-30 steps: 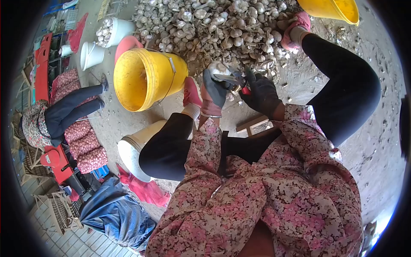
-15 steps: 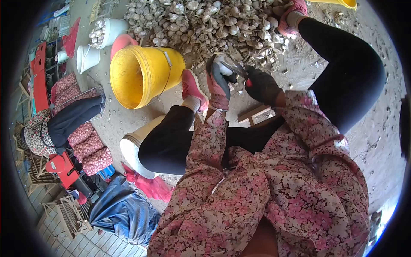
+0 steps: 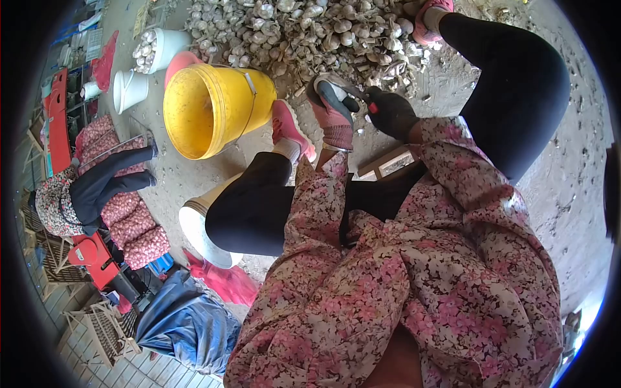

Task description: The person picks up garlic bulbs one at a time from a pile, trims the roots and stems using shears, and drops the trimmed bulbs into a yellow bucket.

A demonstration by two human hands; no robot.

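Observation:
My left hand (image 3: 333, 110), in a pink and grey glove, is closed around a garlic bulb (image 3: 337, 92) that is mostly hidden in the palm. My right hand (image 3: 391, 113), in a black glove, grips red-handled shears (image 3: 361, 98) whose blades point at the bulb. Both hands are held between my knees, just in front of a big garlic pile (image 3: 310, 32) on the ground. A yellow bucket (image 3: 207, 110) lies tilted to the left of my left hand, next to my pink shoe (image 3: 289, 129).
A white bucket (image 3: 200, 226) lies by my left knee. Two white buckets (image 3: 152, 52) stand at the far left, one filled with garlic. Another person (image 3: 97, 187) sits at left beside red mesh sacks (image 3: 132, 226). A wooden stool (image 3: 391, 165) is under me.
Both hands have risen a little toward the garlic pile. My left hand has turned so that its back faces me and covers the bulb. The shears stay against the bulb.

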